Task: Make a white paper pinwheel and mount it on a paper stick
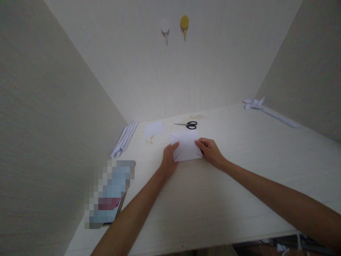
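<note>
A square sheet of white paper is held up over the table between my two hands. Short diagonal cuts or creases run in from its corners, and a small dark mark sits near its middle. My left hand pinches the left edge, thumb on top and the other fingers hidden beneath. On the opposite edge, my right hand grips with the thumb over the paper and the fingers curled. Just beyond the paper lie scissors with black handles, their blades pointing left.
Another white sheet lies back left, with small pale bits before it. Rolled paper sticks rest by the left wall, above a blurred flat object. A paper pinwheel on a stick lies right. Two hooks hang on the back wall.
</note>
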Motion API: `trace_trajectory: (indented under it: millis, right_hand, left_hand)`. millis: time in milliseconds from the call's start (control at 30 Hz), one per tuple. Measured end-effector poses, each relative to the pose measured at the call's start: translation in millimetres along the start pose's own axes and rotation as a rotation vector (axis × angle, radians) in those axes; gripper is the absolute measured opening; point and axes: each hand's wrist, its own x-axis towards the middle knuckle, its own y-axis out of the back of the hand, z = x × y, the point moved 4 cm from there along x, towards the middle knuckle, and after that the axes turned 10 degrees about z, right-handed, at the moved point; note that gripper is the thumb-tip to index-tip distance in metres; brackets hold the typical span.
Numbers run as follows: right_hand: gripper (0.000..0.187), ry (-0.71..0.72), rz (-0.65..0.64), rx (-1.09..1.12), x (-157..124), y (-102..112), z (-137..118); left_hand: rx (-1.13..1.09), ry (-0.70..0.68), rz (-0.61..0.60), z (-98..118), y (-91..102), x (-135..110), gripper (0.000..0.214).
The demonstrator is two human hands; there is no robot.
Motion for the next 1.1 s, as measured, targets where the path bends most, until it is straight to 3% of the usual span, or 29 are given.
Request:
trace_trajectory:
  millis: [167,333,533,733,1100]
  right_hand:
    - [0.020,-0.012,-0.049,0.094,-1.5,-1.1,-4.2]
    - [0.030,0.061,-0.109,0.202,2.4,4.9,-9.8]
    - [0.012,0.216,-0.179,-0.002,13.7,13.0,-9.2]
    - [0.012,0.046,-0.298,0.037,16.6,11.7,-0.8]
    - [0.008,0.032,-0.325,0.105,17.2,10.8,3.8]
  left_hand:
    - [0.226,-0.160,0.026,-3.3,0.4,-0.1,0.026]
    - [0.236,-0.226,0.114,-9.2,9.3,9.5,0.028]
    - [0.255,-0.231,0.108,-8.2,8.7,8.4,0.029]
    - [0.319,-0.230,0.072,-8.3,6.3,5.4,0.024]
    - [0.307,-0.194,0.055,-10.5,4.7,5.2,0.017]
